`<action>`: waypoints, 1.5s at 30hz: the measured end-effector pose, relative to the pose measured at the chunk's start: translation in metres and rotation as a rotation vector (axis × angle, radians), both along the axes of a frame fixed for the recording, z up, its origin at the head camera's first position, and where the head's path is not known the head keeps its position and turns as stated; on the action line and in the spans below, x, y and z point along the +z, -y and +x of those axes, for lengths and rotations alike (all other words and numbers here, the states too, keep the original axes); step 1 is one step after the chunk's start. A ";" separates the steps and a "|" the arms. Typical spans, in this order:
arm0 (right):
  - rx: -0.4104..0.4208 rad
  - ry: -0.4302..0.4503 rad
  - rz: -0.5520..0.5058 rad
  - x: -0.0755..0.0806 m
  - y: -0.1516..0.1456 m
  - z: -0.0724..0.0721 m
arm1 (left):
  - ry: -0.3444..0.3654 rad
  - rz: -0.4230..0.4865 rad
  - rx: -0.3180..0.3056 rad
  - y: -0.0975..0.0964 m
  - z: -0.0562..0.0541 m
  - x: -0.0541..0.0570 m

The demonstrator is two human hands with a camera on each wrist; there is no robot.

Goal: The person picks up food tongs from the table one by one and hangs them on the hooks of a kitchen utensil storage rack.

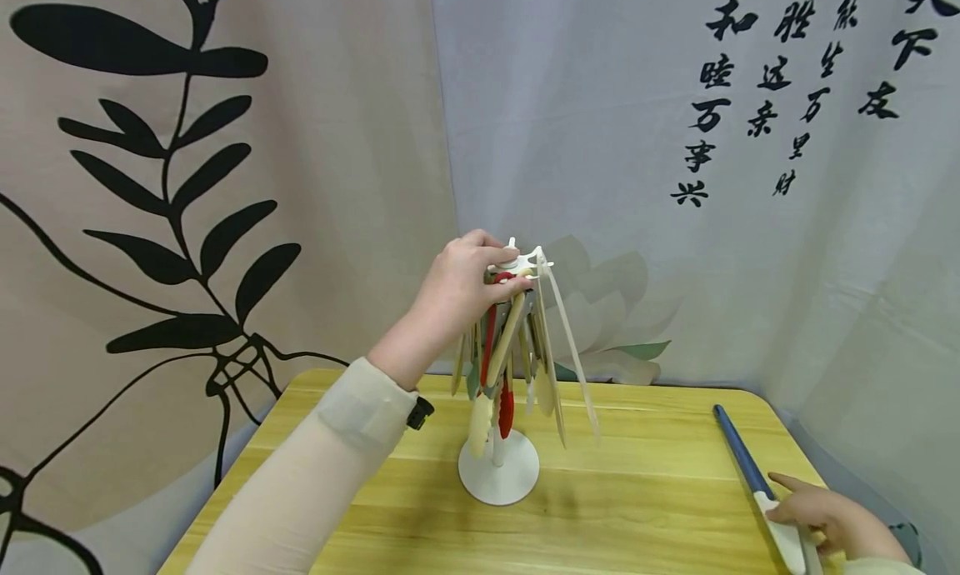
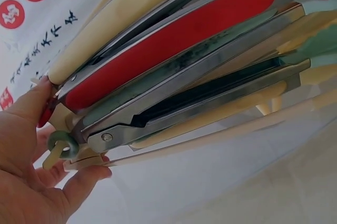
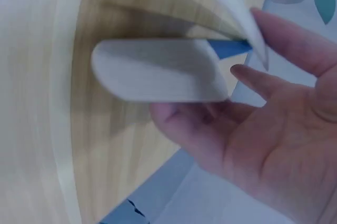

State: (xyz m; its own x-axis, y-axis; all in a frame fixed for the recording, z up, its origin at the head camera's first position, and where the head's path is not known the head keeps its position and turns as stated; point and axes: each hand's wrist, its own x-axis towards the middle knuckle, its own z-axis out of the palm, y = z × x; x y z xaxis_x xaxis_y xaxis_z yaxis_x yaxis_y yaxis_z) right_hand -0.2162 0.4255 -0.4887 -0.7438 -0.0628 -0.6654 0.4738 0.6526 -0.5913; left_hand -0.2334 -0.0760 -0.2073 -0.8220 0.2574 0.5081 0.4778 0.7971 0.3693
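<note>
A white utensil stand (image 1: 498,475) with a round base stands on the table, hung with several kitchen tongs. My left hand (image 1: 480,271) grips the hooked top of the stand, with thumb and fingers on either side. In the left wrist view, red tongs (image 2: 174,47) and green-and-steel tongs (image 2: 210,87) hang close to the left hand. At the table's right edge, my right hand (image 1: 840,521) holds what look like blue-and-white tongs (image 1: 742,454) by their white end. Its fingers touch two white pieces, one a flat, rounded blade (image 3: 158,71).
The yellow wooden table (image 1: 637,475) has rounded back corners. Behind it hang pale curtains (image 1: 562,100) with black lettering and a leaf print. A dark strap device (image 1: 420,412) sits on the left wrist.
</note>
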 end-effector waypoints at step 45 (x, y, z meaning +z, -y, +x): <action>0.137 -0.529 -0.643 0.035 0.127 0.002 | -0.056 -0.024 -0.052 0.007 -0.006 -0.003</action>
